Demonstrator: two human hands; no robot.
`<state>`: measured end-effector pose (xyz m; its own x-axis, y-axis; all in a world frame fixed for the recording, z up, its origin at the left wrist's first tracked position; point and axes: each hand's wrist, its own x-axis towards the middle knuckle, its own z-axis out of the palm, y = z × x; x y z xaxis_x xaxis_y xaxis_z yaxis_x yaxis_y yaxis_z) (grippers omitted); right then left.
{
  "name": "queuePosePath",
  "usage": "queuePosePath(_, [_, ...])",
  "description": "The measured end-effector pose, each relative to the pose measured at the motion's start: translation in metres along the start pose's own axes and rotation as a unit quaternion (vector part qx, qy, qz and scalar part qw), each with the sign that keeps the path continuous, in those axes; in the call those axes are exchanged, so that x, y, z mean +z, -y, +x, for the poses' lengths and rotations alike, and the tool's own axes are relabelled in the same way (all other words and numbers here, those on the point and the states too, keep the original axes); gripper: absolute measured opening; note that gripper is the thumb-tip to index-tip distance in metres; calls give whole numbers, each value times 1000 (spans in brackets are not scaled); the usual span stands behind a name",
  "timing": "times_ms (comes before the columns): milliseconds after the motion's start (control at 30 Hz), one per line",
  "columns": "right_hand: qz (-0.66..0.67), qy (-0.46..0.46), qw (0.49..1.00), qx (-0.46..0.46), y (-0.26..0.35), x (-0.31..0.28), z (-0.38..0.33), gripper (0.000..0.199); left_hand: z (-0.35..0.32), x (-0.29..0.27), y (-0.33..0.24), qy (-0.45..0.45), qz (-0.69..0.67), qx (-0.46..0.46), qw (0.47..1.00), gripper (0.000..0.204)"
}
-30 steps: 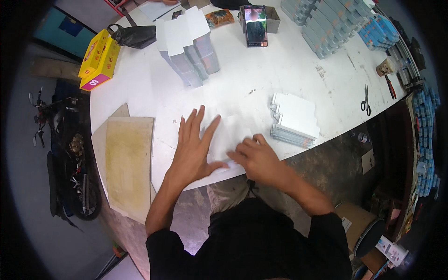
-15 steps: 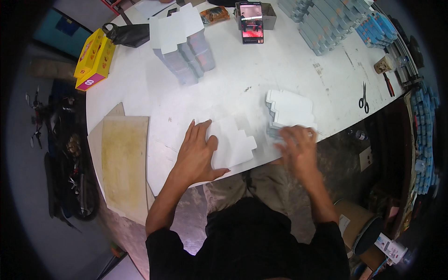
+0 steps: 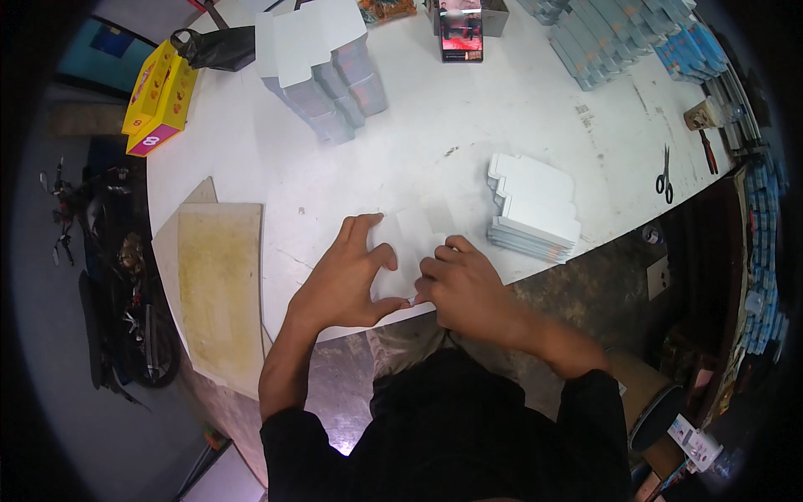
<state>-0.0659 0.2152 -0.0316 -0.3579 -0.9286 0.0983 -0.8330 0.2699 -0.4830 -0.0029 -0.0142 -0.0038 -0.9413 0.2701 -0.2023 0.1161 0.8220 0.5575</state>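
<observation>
**Both hands pinning one flat card at the counter edge**

Left hand (image 3: 347,276) is spread flat, right hand (image 3: 464,284) curled, both pressing the white card (image 3: 410,247) to hold it. Stack (image 3: 535,205) sits just right, within reach; scissors (image 3: 664,176) farther off.

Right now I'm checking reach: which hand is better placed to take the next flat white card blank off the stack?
Right hand: the stack of flat white card blanks lies just beyond it, on its side; the left hand is farther.

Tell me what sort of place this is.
Probably a small packaging workshop: a stack of flat white carton blanks beside both hands on a scuffed white worktable, stacks of folded boxes, and scissors.
</observation>
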Motion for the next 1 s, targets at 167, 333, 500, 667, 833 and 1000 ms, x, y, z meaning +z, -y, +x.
queuePosePath(167, [-7, 49, 989, 140, -12, -4, 31, 40, 19, -4, 23, 24, -90, -47, 995, 67])
queuePosePath(333, [-46, -49, 976, 208, -16, -10, 34, 70, 5, -1, 1, -93, 94, -6, 991, 121])
queuePosePath(500, [-52, -56, 967, 243, -6, -3, 29, 73, -1, 12, 10, -104, 105, -90, 985, 133])
queuePosePath(667, [-71, -71, 970, 221, -10, -5, 28, 62, 5, 16, 20, -100, 91, -112, 984, 136])
queuePosePath(833, [-9, -69, 997, -22, -5, 34, -11, 35, -13, 15, 3, -113, 100, -25, 988, 135])
queuePosePath(1000, [-38, -321, 945, 41, -14, 5, -61, 41, -27, 19, 2, -248, -137, 69, 957, 90])
